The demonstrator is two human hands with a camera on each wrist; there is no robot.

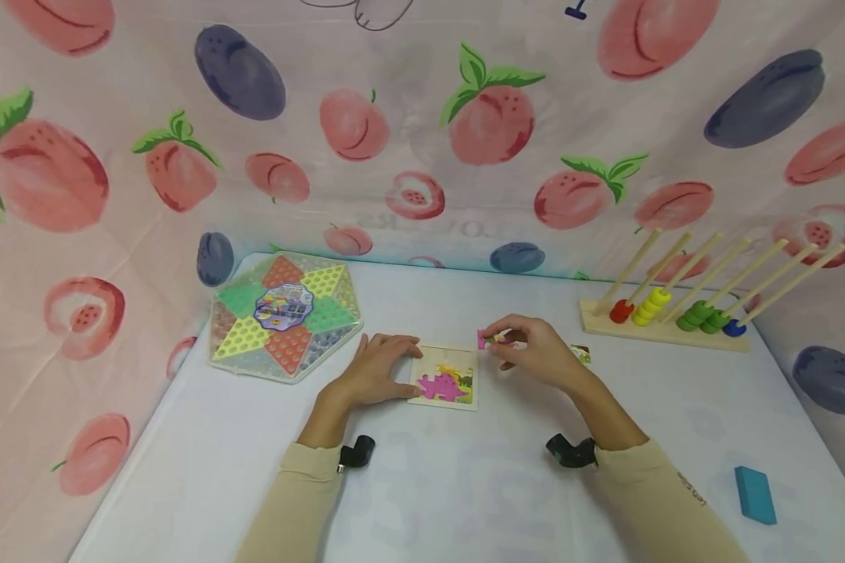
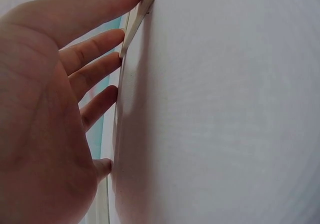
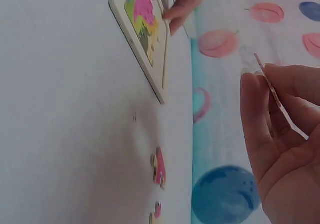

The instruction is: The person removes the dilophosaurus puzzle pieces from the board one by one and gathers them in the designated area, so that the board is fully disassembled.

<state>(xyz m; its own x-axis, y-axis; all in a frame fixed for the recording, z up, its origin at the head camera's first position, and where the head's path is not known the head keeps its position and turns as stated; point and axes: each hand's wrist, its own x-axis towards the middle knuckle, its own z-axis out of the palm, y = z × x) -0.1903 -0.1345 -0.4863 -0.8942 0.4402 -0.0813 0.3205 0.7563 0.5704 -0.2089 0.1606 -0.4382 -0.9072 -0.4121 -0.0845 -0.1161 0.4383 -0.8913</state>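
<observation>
Right fingers pinch a puzzle piece, long axis crosswise, pink end leftward; left fingers, apart, touch the frame.

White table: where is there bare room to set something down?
Free: the table between both sleeves, nearer than the puzzle board; also between the peg abacus and blue block. Crowded: around the board, with the left hand, right hand and loose pieces.

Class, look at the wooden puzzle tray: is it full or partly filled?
Partly filled: the tray shows bare wood beyond the pink dinosaur, and the right hand pinches a piece outside it.
</observation>
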